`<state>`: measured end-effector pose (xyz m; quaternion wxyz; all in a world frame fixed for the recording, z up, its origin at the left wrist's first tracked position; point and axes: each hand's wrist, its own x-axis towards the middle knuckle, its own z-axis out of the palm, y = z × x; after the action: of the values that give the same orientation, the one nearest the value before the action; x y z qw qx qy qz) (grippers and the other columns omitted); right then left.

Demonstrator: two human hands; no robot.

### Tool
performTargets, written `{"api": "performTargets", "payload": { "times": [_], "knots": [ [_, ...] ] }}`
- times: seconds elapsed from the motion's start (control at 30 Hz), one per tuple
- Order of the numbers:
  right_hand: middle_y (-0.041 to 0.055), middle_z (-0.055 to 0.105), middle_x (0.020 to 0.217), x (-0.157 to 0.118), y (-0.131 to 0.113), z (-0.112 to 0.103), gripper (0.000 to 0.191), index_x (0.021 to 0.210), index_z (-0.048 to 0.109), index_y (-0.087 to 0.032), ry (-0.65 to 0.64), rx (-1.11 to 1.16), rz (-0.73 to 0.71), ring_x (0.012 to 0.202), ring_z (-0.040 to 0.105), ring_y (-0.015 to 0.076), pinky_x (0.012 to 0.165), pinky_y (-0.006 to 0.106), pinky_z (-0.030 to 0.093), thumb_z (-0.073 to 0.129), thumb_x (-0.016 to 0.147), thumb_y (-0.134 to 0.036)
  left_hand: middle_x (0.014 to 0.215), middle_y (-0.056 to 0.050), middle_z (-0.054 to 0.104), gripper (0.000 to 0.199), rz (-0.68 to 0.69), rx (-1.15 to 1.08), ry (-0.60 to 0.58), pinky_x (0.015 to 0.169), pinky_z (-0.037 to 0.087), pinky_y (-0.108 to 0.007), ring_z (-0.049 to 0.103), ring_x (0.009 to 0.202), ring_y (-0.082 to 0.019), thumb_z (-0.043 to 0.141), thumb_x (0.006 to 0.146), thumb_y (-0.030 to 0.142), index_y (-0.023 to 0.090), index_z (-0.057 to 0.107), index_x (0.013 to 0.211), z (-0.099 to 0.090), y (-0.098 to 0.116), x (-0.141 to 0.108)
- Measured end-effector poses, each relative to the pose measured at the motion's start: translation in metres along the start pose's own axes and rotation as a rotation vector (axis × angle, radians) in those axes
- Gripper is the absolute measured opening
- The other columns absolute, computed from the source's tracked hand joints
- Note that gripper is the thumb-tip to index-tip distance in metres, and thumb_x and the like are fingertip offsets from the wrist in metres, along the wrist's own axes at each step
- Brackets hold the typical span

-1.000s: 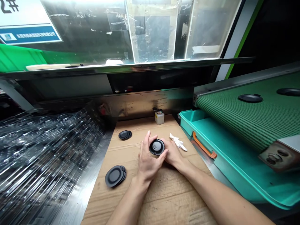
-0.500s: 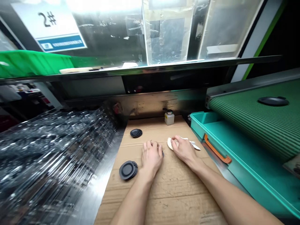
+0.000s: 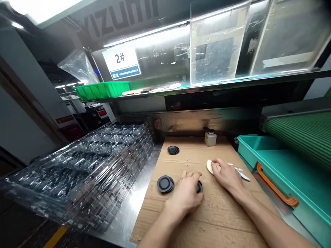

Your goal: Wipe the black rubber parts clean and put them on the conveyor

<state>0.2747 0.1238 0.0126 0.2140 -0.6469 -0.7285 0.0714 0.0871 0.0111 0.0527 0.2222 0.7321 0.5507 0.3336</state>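
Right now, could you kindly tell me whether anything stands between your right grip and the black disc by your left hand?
Nothing visible: only cardboard lies between the right grip, holding a cream pad, and the black disc under the left hand.

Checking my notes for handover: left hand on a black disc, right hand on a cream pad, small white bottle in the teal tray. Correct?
The bottle is wrong: the head view shows it standing on the cardboard, not in the teal tray. The rest stands.
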Motion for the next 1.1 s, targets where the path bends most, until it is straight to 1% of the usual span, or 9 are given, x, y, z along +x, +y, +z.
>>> {"api": "performTargets", "payload": {
  "times": [0.13, 0.27, 0.43, 0.53, 0.6, 0.7, 0.9, 1.0, 1.1],
  "knots": [
    [0.0064, 0.071, 0.085, -0.002, -0.004, -0.004, 0.033, 0.106, 0.066, -0.027, 0.013, 0.015, -0.01, 0.085, 0.065, 0.0265, 0.066, 0.032, 0.034, 0.039, 0.093, -0.042, 0.114, -0.009, 0.063, 0.061, -0.095, -0.106, 0.18, 0.102, 0.034, -0.045, 0.051, 0.11, -0.033, 0.07, 0.067, 0.017, 0.03, 0.061, 0.126, -0.045, -0.013, -0.033],
    [0.0058, 0.071, 0.086, -0.003, -0.006, -0.006, 0.031, 0.105, 0.066, -0.026, 0.032, 0.021, -0.02, 0.086, 0.065, 0.0257, 0.069, 0.031, 0.035, 0.041, 0.093, -0.04, 0.104, -0.007, 0.063, 0.064, -0.236, -0.161, 0.316, 0.102, 0.033, -0.041, 0.054, 0.101, -0.03, 0.079, 0.059, 0.019, 0.03, 0.065, 0.12, -0.084, -0.037, -0.042],
    [0.006, 0.071, 0.092, -0.002, -0.005, -0.003, 0.029, 0.105, 0.065, -0.025, 0.048, 0.015, -0.022, 0.086, 0.065, 0.0257, 0.068, 0.032, 0.035, 0.042, 0.093, -0.038, 0.105, -0.005, 0.063, 0.066, -0.274, -0.016, 0.217, 0.1, 0.035, -0.039, 0.055, 0.101, -0.028, 0.079, 0.061, 0.021, 0.03, 0.062, 0.124, -0.092, -0.056, -0.038],
    [0.0058, 0.071, 0.091, -0.003, -0.004, -0.002, 0.028, 0.103, 0.065, -0.026, 0.056, 0.026, -0.027, 0.085, 0.065, 0.0256, 0.064, 0.031, 0.033, 0.041, 0.093, -0.038, 0.103, -0.005, 0.064, 0.067, -0.234, -0.063, 0.249, 0.103, 0.033, -0.038, 0.055, 0.101, -0.027, 0.08, 0.06, 0.02, 0.03, 0.062, 0.123, -0.096, -0.056, -0.032],
    [0.0056, 0.07, 0.09, -0.003, -0.004, -0.002, 0.028, 0.102, 0.064, -0.026, 0.058, 0.032, -0.031, 0.084, 0.065, 0.0256, 0.063, 0.031, 0.032, 0.041, 0.093, -0.038, 0.103, -0.004, 0.065, 0.068, -0.182, -0.097, 0.289, 0.106, 0.031, -0.037, 0.054, 0.102, -0.027, 0.081, 0.059, 0.02, 0.03, 0.063, 0.123, -0.101, -0.054, -0.018],
    [0.0055, 0.07, 0.088, -0.003, -0.004, -0.002, 0.028, 0.102, 0.064, -0.026, 0.064, 0.033, -0.026, 0.083, 0.065, 0.0257, 0.063, 0.03, 0.032, 0.041, 0.093, -0.038, 0.104, -0.004, 0.065, 0.067, -0.109, -0.147, 0.315, 0.108, 0.028, -0.036, 0.053, 0.106, -0.026, 0.082, 0.057, 0.018, 0.029, 0.063, 0.121, -0.106, -0.056, 0.023],
    [0.0056, 0.07, 0.088, 0.0, -0.005, 0.001, 0.028, 0.101, 0.064, -0.027, 0.048, 0.074, -0.008, 0.083, 0.065, 0.0254, 0.065, 0.031, 0.032, 0.04, 0.094, -0.041, 0.094, -0.006, 0.067, 0.067, -0.154, -0.056, 0.239, 0.105, 0.033, -0.042, 0.057, 0.105, -0.029, 0.082, 0.049, 0.013, 0.023, 0.064, 0.112, -0.097, -0.091, 0.123],
    [0.0058, 0.07, 0.088, 0.001, -0.005, 0.001, 0.028, 0.101, 0.063, -0.026, 0.058, 0.086, -0.011, 0.083, 0.065, 0.0242, 0.067, 0.031, 0.032, 0.041, 0.094, -0.041, 0.093, -0.008, 0.067, 0.072, -0.186, 0.06, 0.158, 0.099, 0.039, -0.042, 0.061, 0.099, -0.03, 0.083, 0.048, 0.016, 0.019, 0.062, 0.117, -0.092, -0.11, 0.147],
    [0.0056, 0.07, 0.087, 0.001, -0.006, 0.001, 0.028, 0.101, 0.063, -0.025, 0.076, 0.072, -0.006, 0.084, 0.064, 0.0241, 0.069, 0.032, 0.032, 0.04, 0.095, -0.041, 0.106, -0.012, 0.067, 0.081, -0.212, 0.188, 0.065, 0.095, 0.042, -0.04, 0.062, 0.1, -0.031, 0.081, 0.054, 0.025, 0.017, 0.053, 0.13, -0.09, -0.12, 0.158]
  ]
}}
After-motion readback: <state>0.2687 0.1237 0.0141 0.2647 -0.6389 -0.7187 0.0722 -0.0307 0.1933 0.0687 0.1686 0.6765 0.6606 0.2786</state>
